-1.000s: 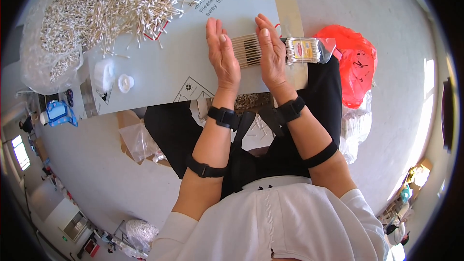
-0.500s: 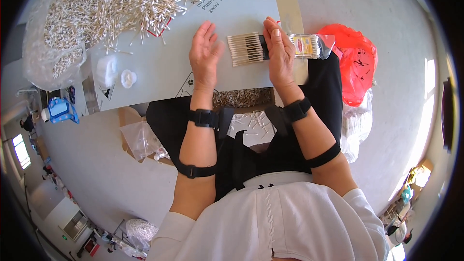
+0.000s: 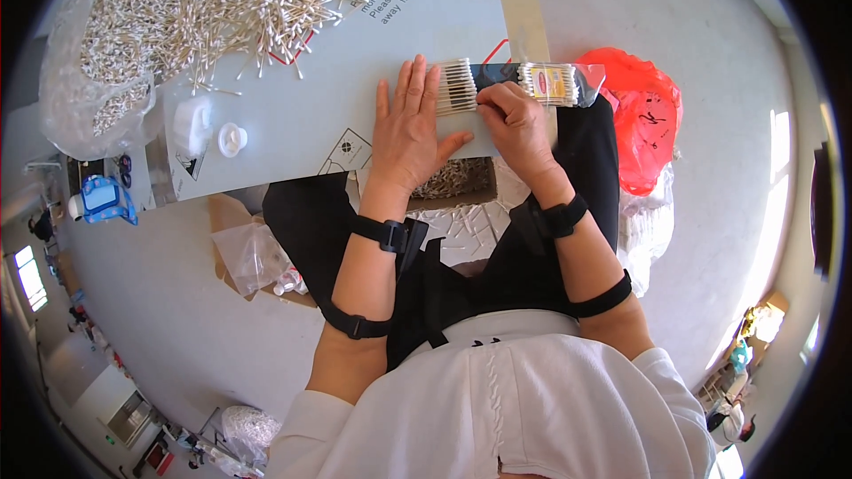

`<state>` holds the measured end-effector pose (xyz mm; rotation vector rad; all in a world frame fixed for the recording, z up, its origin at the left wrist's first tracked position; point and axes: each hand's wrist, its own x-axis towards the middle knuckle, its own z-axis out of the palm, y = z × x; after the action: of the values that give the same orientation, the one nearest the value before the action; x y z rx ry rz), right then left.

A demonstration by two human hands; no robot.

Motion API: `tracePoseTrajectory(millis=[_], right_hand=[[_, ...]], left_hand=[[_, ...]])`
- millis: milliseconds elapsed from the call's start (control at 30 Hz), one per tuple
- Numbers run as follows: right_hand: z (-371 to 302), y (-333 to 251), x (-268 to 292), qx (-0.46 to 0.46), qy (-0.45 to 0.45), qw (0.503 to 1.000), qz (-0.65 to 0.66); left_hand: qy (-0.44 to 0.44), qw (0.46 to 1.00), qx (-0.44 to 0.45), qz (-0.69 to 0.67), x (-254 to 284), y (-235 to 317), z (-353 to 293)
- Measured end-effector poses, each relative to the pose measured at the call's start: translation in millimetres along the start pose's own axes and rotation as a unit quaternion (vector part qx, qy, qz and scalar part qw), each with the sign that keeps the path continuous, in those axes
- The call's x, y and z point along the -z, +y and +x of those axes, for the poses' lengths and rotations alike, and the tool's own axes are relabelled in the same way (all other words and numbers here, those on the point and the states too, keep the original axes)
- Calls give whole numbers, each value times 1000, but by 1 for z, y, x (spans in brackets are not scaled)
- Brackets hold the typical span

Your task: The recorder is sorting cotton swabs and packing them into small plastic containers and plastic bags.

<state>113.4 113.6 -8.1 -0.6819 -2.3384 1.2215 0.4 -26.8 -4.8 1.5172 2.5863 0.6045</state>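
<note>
Cotton swabs (image 3: 457,86) parallel, long axes left-right, apparently partly under left hand (image 3: 406,137).

The left hand (image 3: 408,129), which half a second ago stood on its edge and apart from the row of cotton swabs (image 3: 457,86), has now turned palm down, with its fingers spread at the left end of this row. The right hand (image 3: 522,129), earlier straight-fingered and on its edge beside the row, is now curled, its fingertips gathered at the row's near right corner. By this, more of the dark strip (image 3: 497,76) right of the swabs has become visible.
</note>
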Motion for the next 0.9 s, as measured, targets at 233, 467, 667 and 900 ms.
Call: tracePoseTrajectory(millis=[233,467,667,900], right_hand=[[0,2,-4,36,14,998,-44],[-2,3,-5,35,14,998,-45],[4,-1,-5,17,31,998,-47],[4,-3,-6,10,31,997,-71]], left_hand=[[-11,999,14,31,-7,0,-5],[-19,999,23,33,-6,1,-4],[-13,999,21,36,-7,1,-4],[-13,999,23,35,-7,1,-4]])
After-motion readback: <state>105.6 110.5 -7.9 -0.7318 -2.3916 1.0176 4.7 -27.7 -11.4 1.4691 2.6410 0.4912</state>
